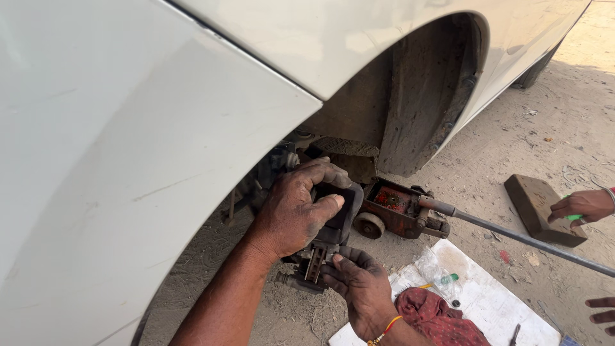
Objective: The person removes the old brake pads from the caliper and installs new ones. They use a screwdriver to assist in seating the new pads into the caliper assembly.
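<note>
- Left hand [291,211]: grip clamped on the top of a dark brake caliper [333,221], fingers curled over its upper edge, thumb pressed on the near face.
- Right hand [359,282]: grip closed on the lower part of the same caliper, fingertips pinching a rusty brake pad [315,263] at its underside.
- Caliper location: inside the open wheel arch [416,96] of a white car [128,160], low down, just above the sandy ground [512,141].
- Containers: a clear plastic bag [435,272] lies on a white sheet [487,298] on the ground; a green-tipped item shows at its edge, the remaining contents cannot be made out.
- A red cloth [435,317] rests on the sheet near the right wrist.
- A red floor jack [400,208] sits under the car just beside the caliper; its long handle [532,240] runs off the right edge.
- Another person's hand [583,205] touches a dark wooden block [538,208] at far right, holding something green, mostly hidden.
- Further fingers [602,314] are cut off at the right edge.
- Hub parts behind the left hand are in shadow and unclear.
</note>
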